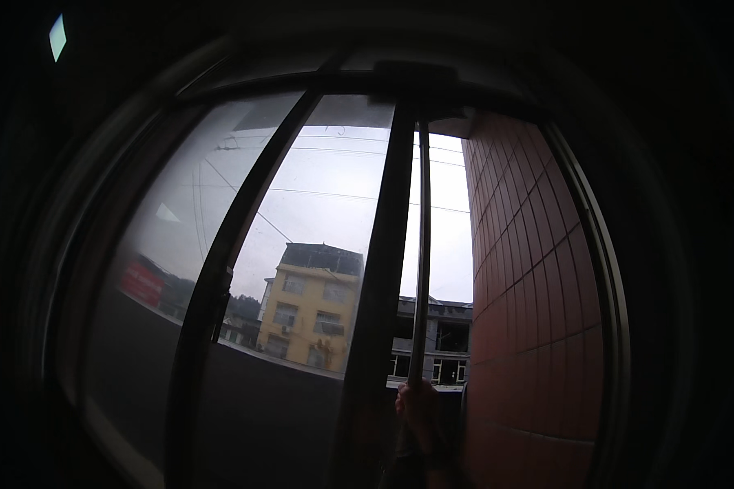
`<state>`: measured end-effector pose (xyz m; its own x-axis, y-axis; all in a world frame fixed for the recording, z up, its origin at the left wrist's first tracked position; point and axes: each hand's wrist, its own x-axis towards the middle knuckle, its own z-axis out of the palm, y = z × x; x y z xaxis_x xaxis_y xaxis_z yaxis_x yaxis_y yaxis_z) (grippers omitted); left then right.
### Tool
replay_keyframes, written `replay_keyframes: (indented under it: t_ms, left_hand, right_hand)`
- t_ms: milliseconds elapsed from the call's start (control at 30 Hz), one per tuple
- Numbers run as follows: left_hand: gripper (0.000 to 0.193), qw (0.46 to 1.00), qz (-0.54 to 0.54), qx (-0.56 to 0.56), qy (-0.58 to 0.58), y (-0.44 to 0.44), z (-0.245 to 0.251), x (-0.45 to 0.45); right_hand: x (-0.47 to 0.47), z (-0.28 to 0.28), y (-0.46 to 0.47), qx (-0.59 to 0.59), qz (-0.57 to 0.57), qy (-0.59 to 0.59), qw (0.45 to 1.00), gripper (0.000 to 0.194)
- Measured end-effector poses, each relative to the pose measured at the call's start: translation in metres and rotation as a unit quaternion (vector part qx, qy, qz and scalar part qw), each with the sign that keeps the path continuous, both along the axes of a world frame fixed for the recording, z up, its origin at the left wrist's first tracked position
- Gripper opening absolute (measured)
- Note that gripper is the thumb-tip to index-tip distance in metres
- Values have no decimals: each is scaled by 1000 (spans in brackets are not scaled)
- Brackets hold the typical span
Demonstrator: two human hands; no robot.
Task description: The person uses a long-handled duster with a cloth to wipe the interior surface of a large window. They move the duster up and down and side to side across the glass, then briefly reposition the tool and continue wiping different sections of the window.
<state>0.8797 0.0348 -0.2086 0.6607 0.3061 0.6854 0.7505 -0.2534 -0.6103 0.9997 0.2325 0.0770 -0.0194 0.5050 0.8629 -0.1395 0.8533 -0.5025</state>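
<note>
My right hand (418, 400) is wrapped around a long, thin pole (424, 244), low in the open part of a sliding window. Upright and only slightly tilted, the pole rises close to the window's dark frame upright (376, 269). Near its upper end is a dark flat shape (449, 114); shadow hides whether it is joined to the pole. Left of the upright is a glass pane (324, 202). The forearm below my hand fades into darkness. My left hand is not in view.
A red-brown tiled wall (526, 275) stands just outside on the right, beside the window's side frame (605, 293). A second pane (177, 202) with a latch (227, 287) on its edge is at the left. Outside are a yellow building (309, 305), a grey building (449, 336) and overhead wires.
</note>
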Motion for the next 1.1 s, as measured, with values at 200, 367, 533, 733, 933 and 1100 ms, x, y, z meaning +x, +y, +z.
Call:
replay_keyframes:
  t_ms: [200,367,533,733,933,1100]
  left_hand:
    - [21,1000,-7,6,3,3,6,-1]
    - [24,999,32,-9,0,-17,13,0]
    - [25,998,59,0,-1,-16,11,4]
    - [28,990,89,95,56,-7,5,-1]
    - [42,256,594,572,505,15,4,-5]
    - [32,532,512,556,381,32,-10,-10]
  right_hand:
    - [38,22,-2,55,39,28,997,15]
    - [37,144,-23,108,30,39,993,20]
    - [30,271,-71,156,47,57,985,18]
    - [33,279,-80,167,28,62,984,22]
    - [85,182,-53,120,-9,88,989,20]
    - [107,81,-45,119,-4,111,987,18]
